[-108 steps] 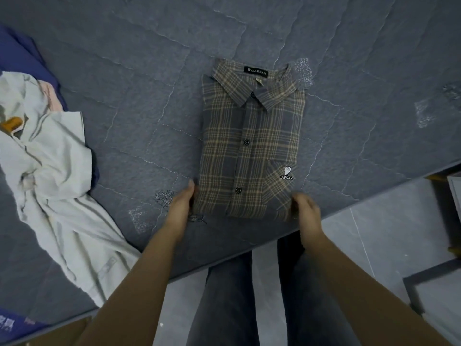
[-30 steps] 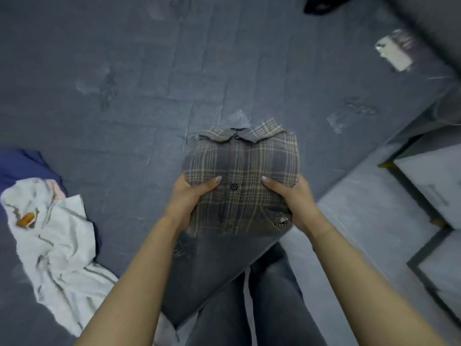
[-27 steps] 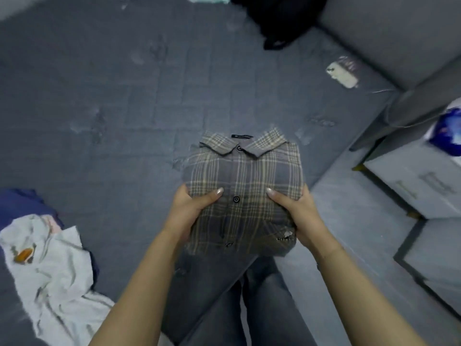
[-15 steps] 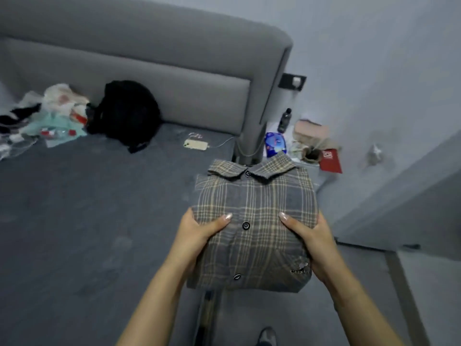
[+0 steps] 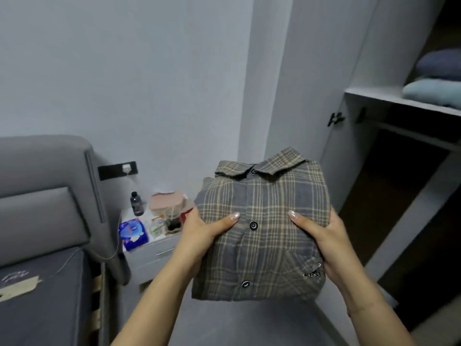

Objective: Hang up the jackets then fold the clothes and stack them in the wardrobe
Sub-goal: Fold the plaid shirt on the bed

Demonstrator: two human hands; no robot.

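Head view: left hand and right hand grip folded plaid shirt by sides, thumbs on top.

A grey padded headboard was seen at the left, with the dark grey mattress of the bed below it, strips of tape stuck to its surface. Just right of the headboard a small nightstand was placed against the pale wall. On it were crowded a dark bottle, a blue packet of tissues, a pink box and a dark jar. A black wall socket was mounted above the nightstand, with a white plug inserted.
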